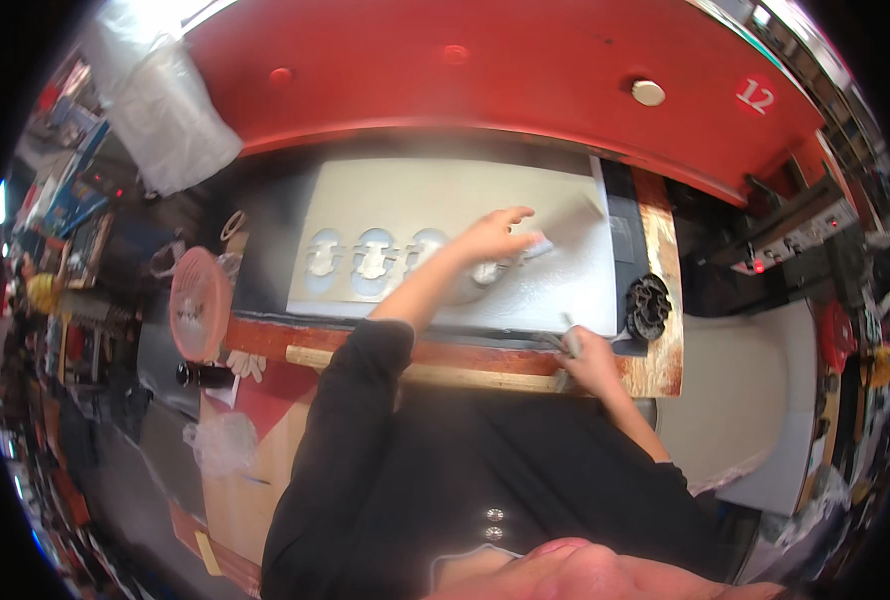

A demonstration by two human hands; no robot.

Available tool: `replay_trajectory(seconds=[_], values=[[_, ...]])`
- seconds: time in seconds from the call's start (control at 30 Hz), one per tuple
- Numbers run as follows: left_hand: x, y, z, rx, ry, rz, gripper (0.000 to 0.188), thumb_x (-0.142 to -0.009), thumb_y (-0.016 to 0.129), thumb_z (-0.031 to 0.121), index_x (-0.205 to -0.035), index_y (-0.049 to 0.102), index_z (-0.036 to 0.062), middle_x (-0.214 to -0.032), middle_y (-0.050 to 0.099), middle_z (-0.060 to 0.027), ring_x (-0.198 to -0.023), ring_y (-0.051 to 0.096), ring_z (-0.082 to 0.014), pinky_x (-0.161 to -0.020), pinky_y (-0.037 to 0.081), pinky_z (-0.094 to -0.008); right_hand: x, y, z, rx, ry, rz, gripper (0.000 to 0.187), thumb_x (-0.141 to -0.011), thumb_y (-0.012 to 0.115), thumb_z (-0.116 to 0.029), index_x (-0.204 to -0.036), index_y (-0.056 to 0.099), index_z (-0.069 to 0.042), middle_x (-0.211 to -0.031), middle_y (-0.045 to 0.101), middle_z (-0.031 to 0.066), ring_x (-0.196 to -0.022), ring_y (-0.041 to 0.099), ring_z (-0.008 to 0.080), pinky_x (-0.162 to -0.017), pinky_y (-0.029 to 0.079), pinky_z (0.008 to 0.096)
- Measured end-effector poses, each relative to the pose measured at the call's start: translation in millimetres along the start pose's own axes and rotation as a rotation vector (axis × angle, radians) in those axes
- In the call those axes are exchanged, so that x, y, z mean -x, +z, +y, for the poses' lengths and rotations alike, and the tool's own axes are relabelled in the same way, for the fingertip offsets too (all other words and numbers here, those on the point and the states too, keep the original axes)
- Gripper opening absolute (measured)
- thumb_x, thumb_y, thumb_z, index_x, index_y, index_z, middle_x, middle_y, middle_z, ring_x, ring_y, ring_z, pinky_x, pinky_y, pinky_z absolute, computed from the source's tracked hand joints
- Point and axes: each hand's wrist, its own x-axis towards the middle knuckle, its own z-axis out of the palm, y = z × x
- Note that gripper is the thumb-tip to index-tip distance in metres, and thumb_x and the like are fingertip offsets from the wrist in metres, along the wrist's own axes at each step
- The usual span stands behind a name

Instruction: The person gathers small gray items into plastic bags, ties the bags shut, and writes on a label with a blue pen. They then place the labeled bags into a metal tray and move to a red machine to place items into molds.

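A cream sheet (pixel 405 185) lies on a white board (pixel 525 310) in front of me. A row of several rounded cutouts (pixel 373 262) runs along its near side, with pale shaped pieces inside them. My left hand (pixel 495 238) reaches over the right end of this row, fingers apart, close to a small pale piece by its thumb. Whether it touches that piece, I cannot tell. Beyond the fingers is a blurred pale strip (pixel 573 215). My right hand (pixel 593 360), at the board's near edge, is closed around a thin grey tool (pixel 569 338) of unclear kind.
A large red machine body (pixel 525 70) spans the far side. Black ring-shaped parts (pixel 648 307) sit right of the board. To the left are a pink basket (pixel 197 305), a black cylinder (pixel 205 376) and a glove (pixel 248 366). A control box (pixel 795 235) stands at right.
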Motion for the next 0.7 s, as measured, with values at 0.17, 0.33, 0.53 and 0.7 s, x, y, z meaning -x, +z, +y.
replay_trajectory(seconds=[0.17,0.33,0.53,0.7], values=[[87,24,8,0.540,0.069,-0.185,0.071,-0.080,0.064,0.018,-0.144,0.037,0.0046,-0.136,0.049,-0.0141,-0.121,0.050,-0.0233,-0.101,0.041,-0.0354,-28,-16,-41,-0.589,0.035,-0.134,0.026,-0.074,0.073,-0.010,-0.084,0.050,-0.005,-0.069,0.055,0.0026,-0.062,0.054,0.0114,-0.056,0.044,0.0277],[155,11,-10,0.584,-0.046,-0.098,0.088,-0.072,0.080,0.017,-0.144,0.031,0.0026,-0.131,0.050,-0.0151,-0.119,0.051,-0.0227,-0.098,0.043,-0.0338,-64,50,-98,-0.571,0.023,-0.124,0.021,-0.072,0.064,-0.004,-0.089,0.051,-0.003,-0.077,0.057,0.0090,-0.070,0.058,0.0201,-0.061,0.048,0.0346],[218,-28,-67,0.579,-0.205,0.265,0.066,-0.080,0.075,0.008,-0.135,0.039,0.0053,-0.120,0.056,-0.0082,-0.109,0.056,-0.0153,-0.089,0.048,-0.0292,-96,142,-159,-0.546,-0.076,-0.196,0.038,-0.069,0.065,-0.002,-0.104,0.050,-0.003,-0.092,0.053,0.0118,-0.085,0.055,0.0219,-0.070,0.047,0.0349],[291,-95,-110,0.880,-0.328,0.396,0.037,-0.088,0.062,0.002,-0.123,0.050,0.0074,-0.104,0.062,-0.0022,-0.085,0.060,-0.0080,-0.064,0.051,-0.0220,-109,194,-229,-0.962,0.104,-0.691,0.056,-0.073,0.069,0.000,-0.122,0.042,-0.005,-0.102,0.052,0.0107,-0.087,0.056,0.0187,-0.070,0.049,0.0321]])
